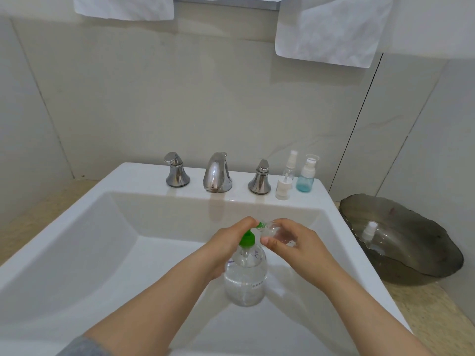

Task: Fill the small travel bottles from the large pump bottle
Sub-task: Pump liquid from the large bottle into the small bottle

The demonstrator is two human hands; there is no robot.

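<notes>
Left hand (228, 242) is over the top of the large pump bottle (245, 278), fingers curled down over the green pump head (247, 238). The palm hides most of the pump head. The bottle is clear with clear liquid inside and sits upright in the basin of the white sink (144, 176), near centre.

Right hand (293, 241) grips a small travel bottle (276, 231), thumb and fingers wrapped round its clear body. The small bottle is tilted on its side, mouth pointing left and touching the green nozzle tip (262, 224). Can't tell how full it is. Both hands are just beside each other above the basin.

On the far sink ledge, right of the faucet (218, 173) and the right tap handle (260, 178):
- a clear spray bottle (289, 167), upright
- a white cap piece (283, 188) just in front of it
- a blue-tinted bottle (305, 177) with a white pump and clear cover, furthest right

The left tap handle (176, 170) is left of the faucet.

A dark glass bowl (416, 253) sits on the counter right of the sink, with a white spray top (368, 229) inside. White towels (331, 29) hang at the far top.
</notes>
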